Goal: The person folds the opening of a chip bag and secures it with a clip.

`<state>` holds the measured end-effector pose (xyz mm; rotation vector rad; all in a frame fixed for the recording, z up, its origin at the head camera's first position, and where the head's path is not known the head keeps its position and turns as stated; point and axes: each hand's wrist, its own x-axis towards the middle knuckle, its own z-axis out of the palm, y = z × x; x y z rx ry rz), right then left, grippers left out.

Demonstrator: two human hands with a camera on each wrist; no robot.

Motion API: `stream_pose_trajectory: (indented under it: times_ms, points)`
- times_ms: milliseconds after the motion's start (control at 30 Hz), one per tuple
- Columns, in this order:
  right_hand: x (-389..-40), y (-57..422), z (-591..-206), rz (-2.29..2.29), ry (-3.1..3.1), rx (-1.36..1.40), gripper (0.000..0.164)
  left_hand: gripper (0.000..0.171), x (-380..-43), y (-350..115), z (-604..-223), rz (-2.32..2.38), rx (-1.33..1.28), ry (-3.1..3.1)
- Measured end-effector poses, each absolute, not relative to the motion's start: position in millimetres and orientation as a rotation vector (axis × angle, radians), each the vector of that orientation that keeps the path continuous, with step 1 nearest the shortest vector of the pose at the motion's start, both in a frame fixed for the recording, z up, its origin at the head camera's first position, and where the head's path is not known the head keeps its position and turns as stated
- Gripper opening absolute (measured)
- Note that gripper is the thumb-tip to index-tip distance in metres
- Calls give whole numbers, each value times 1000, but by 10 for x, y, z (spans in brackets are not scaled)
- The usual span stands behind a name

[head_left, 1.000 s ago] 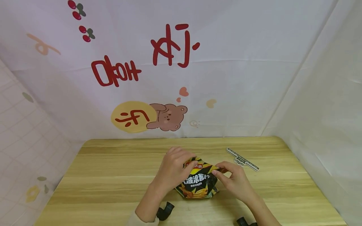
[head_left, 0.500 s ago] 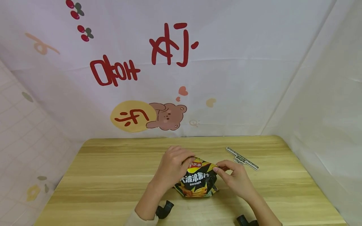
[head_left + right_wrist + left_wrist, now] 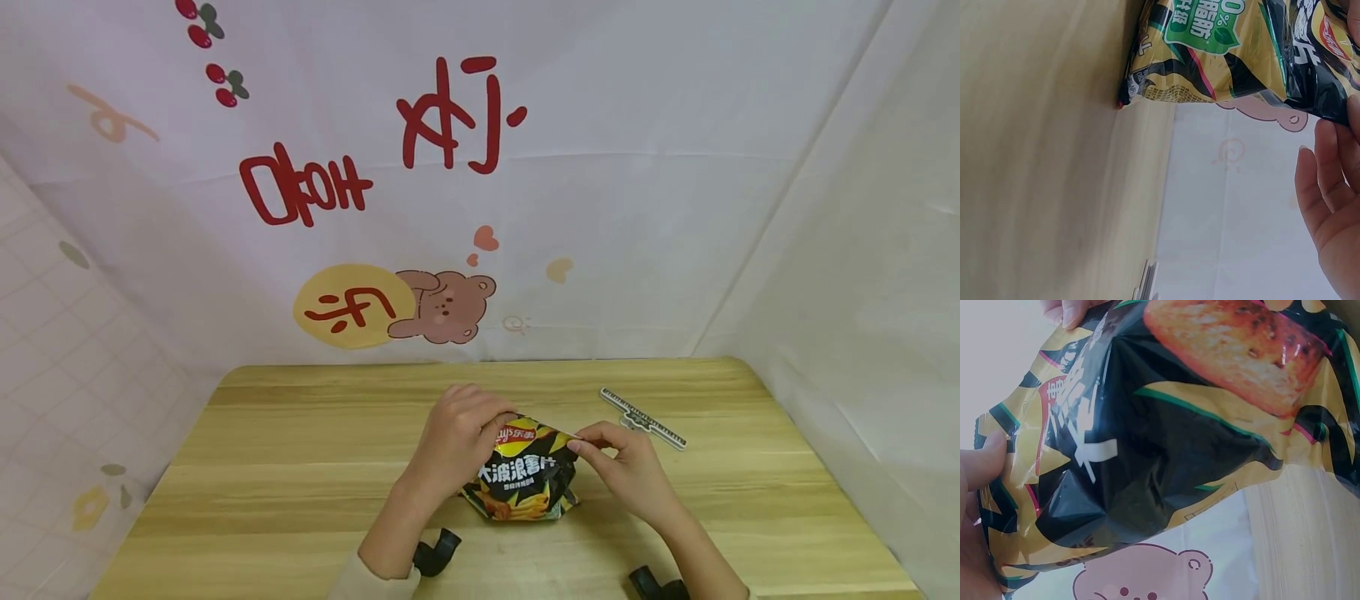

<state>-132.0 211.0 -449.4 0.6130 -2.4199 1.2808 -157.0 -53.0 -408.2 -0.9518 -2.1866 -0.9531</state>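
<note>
Bag of chips (image 3: 529,479) stands on the bench (image 3: 285,475), my left hand (image 3: 459,437) and right hand (image 3: 630,468) pinching its top edge near opposite corners. I judge this step as straightening that edge; next probably calls for flattening it evenly, with the clip (image 3: 643,419) beyond my right hand.

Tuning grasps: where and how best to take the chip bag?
Probably the top edge of the chip bag, pinched near its corners, left hand from the left, right hand from the right: that edge is thin and flat, while the body below bulges.
</note>
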Motion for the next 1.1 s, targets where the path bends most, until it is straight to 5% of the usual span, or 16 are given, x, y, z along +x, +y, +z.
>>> stream_pose_trajectory:
  times_ms: [667,1100]
  points:
    - [-1321,2111,-4551,1319,-2344,647,25,24,-1544,-553,-4083,-937,-958,-2181]
    - [-1369,2162,-4600,1454,-2131,903,34,29,-1564,-549,-4091,-986,-987,-2176]
